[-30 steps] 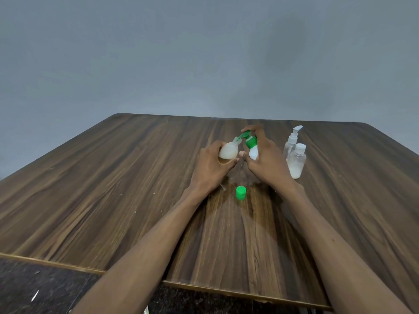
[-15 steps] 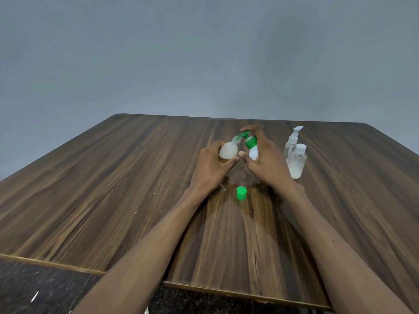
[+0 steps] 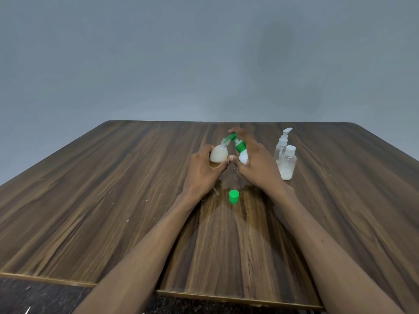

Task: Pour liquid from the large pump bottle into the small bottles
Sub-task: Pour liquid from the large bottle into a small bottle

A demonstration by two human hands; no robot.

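Midway through the job, the left hand (image 3: 201, 168) grips a milky small bottle (image 3: 218, 153) at the tabletop (image 3: 113, 200) centre while the right hand (image 3: 256, 164) holds the pump bottle (image 3: 242, 152), its spout at the small bottle's mouth; a capped bottle (image 3: 287, 165) to the right looks partly filled.

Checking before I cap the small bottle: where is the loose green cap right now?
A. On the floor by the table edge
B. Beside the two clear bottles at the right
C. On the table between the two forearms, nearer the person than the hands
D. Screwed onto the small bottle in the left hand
C: the green cap sits alone on the table, nearer the person than the left hand and right hand.
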